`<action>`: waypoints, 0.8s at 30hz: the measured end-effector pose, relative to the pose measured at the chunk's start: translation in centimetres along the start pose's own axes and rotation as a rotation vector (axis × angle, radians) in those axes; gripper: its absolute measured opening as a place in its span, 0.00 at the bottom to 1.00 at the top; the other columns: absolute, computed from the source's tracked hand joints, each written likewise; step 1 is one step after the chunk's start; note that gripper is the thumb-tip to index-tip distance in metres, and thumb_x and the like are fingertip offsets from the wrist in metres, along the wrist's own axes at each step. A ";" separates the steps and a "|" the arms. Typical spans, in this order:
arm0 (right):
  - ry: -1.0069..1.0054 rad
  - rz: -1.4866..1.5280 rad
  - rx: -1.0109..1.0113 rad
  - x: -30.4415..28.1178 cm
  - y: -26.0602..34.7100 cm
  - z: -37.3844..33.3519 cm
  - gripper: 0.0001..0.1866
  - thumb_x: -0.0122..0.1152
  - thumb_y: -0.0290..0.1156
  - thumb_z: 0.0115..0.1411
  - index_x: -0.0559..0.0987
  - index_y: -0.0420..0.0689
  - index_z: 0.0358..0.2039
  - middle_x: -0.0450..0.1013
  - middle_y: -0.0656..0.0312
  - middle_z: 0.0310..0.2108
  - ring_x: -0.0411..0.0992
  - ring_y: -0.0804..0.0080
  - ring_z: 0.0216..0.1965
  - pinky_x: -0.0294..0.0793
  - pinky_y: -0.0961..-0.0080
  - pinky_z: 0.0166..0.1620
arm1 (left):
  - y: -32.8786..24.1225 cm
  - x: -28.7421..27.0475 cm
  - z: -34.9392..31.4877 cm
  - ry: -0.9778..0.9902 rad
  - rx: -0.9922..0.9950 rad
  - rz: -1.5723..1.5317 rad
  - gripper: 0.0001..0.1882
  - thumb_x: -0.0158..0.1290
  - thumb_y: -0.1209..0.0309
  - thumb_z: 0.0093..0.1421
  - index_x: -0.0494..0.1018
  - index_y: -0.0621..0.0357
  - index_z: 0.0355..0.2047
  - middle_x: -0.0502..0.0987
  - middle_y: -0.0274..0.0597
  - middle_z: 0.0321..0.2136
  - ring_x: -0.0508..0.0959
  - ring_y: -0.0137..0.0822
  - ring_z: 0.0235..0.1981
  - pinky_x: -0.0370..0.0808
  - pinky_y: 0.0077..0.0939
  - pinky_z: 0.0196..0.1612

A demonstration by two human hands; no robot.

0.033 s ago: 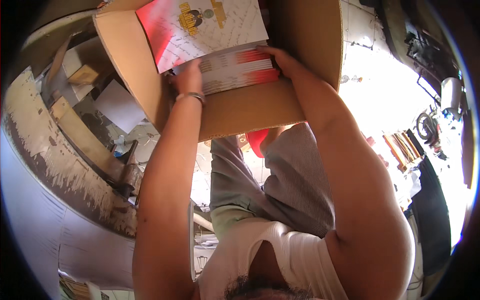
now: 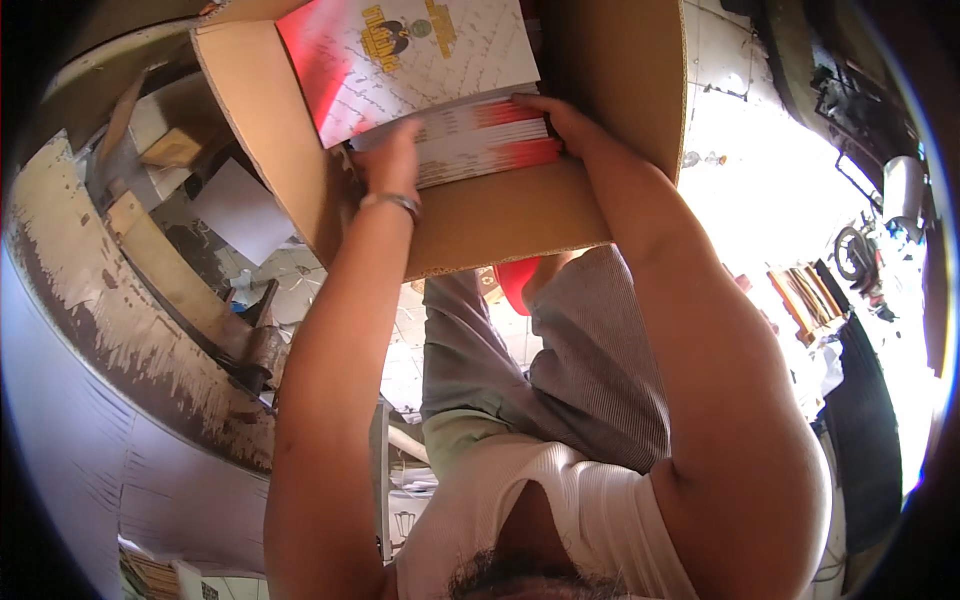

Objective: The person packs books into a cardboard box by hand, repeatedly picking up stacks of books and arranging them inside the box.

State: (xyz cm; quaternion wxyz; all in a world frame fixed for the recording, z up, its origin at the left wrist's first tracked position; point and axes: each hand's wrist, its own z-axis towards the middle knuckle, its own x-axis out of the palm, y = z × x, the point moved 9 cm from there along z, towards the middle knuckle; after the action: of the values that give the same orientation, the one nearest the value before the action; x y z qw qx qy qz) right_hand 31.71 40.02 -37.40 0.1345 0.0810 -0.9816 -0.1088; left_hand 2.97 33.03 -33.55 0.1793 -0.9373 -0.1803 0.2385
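Observation:
A stack of booklets [image 2: 485, 150] with white and red covers lies inside a brown cardboard box [image 2: 500, 220]. On the far part rests a booklet [image 2: 430, 55] with a white and red cover and yellow print, its face showing. My left hand [image 2: 390, 160], with a bracelet at the wrist, grips the left end of the stack, thumb over the near edges; its other fingers are partly hidden. At the right end, my right hand [image 2: 560, 122] presses against the stack, its index finger along the top and the remaining fingers hidden.
The box walls rise on both sides of my forearms. To the left are a worn, paint-chipped curved edge [image 2: 110, 310] and a white sheet [image 2: 240, 212]. Further right stand a bundle of brownish items [image 2: 808, 298] and a wheel [image 2: 853, 252]. My legs are below the box.
My left hand has shifted slightly to the right along the stack's left end. The right hand stays about where it was.

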 end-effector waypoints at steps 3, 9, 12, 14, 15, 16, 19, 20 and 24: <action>0.141 0.166 -0.062 1.8 -1.0 0.9 0.27 0.67 0.48 0.61 0.78 0.43 0.53 0.78 0.57 0.48 0.76 0.65 0.49 0.76 0.65 0.56 | -1.2 0.6 -6.3 0.111 0.057 0.236 0.57 0.67 0.54 0.50 0.49 0.78 0.68 0.62 0.66 0.66 0.65 0.53 0.67 0.65 0.40 0.66; 0.118 0.049 -0.152 3.2 -0.2 1.5 0.30 0.68 0.48 0.61 0.76 0.41 0.57 0.77 0.55 0.52 0.75 0.64 0.53 0.74 0.65 0.59 | -3.5 6.1 -9.4 0.667 0.583 1.237 0.18 0.58 0.60 0.60 0.81 0.64 0.41 0.82 0.62 0.39 0.82 0.58 0.43 0.78 0.43 0.48; -0.015 0.024 -0.259 3.2 0.8 1.3 0.32 0.69 0.49 0.60 0.75 0.41 0.58 0.76 0.55 0.54 0.74 0.64 0.54 0.72 0.66 0.60 | -2.9 7.9 -6.6 0.628 0.773 1.358 0.15 0.61 0.60 0.57 0.81 0.60 0.36 0.82 0.59 0.40 0.82 0.58 0.42 0.78 0.47 0.46; -0.053 -0.018 -0.294 2.9 1.1 1.5 0.32 0.71 0.47 0.58 0.76 0.41 0.58 0.76 0.56 0.54 0.74 0.64 0.54 0.71 0.67 0.61 | -2.6 7.5 -6.3 0.627 0.807 1.317 0.15 0.62 0.61 0.57 0.80 0.60 0.35 0.82 0.58 0.38 0.82 0.58 0.41 0.78 0.46 0.46; -0.081 -0.070 -0.324 2.6 1.2 1.5 0.33 0.73 0.45 0.57 0.76 0.41 0.58 0.77 0.56 0.54 0.74 0.64 0.55 0.70 0.67 0.61 | -2.7 7.3 -6.7 0.617 0.829 1.270 0.15 0.63 0.61 0.56 0.80 0.60 0.35 0.82 0.56 0.36 0.82 0.57 0.41 0.78 0.46 0.46; -0.086 -0.067 -0.316 1.4 0.9 1.5 0.33 0.73 0.45 0.57 0.76 0.41 0.58 0.77 0.56 0.54 0.74 0.64 0.55 0.70 0.67 0.61 | -2.4 7.2 -7.3 0.627 0.825 1.270 0.15 0.63 0.61 0.56 0.80 0.60 0.35 0.82 0.56 0.36 0.82 0.57 0.41 0.78 0.46 0.46; 0.085 -0.528 -0.426 1.4 2.6 0.9 0.34 0.76 0.38 0.51 0.76 0.40 0.58 0.77 0.55 0.54 0.74 0.65 0.55 0.69 0.67 0.62 | -2.9 6.5 -7.7 0.631 0.741 1.146 0.17 0.64 0.61 0.55 0.78 0.61 0.39 0.82 0.56 0.37 0.81 0.57 0.42 0.78 0.45 0.47; 0.208 -0.708 -0.283 2.3 0.7 0.9 0.34 0.77 0.34 0.49 0.77 0.39 0.57 0.77 0.56 0.53 0.74 0.64 0.55 0.69 0.66 0.62 | -3.7 6.3 -8.0 0.613 0.817 1.163 0.19 0.64 0.61 0.55 0.77 0.60 0.41 0.81 0.55 0.41 0.80 0.56 0.45 0.77 0.44 0.48; 0.380 -0.794 0.051 1.2 -3.4 1.1 0.34 0.77 0.32 0.46 0.78 0.39 0.55 0.78 0.57 0.53 0.73 0.65 0.55 0.69 0.64 0.61 | -5.3 6.8 -9.0 0.591 1.142 1.178 0.26 0.65 0.62 0.54 0.72 0.55 0.51 0.75 0.51 0.52 0.77 0.55 0.51 0.77 0.45 0.52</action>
State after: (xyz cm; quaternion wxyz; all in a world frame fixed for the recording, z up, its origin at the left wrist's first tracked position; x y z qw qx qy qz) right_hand 30.73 36.74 -38.95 0.2584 0.4737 -0.8346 -0.1109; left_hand 11.82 38.29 -26.52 0.5087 -0.6681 0.5349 0.0932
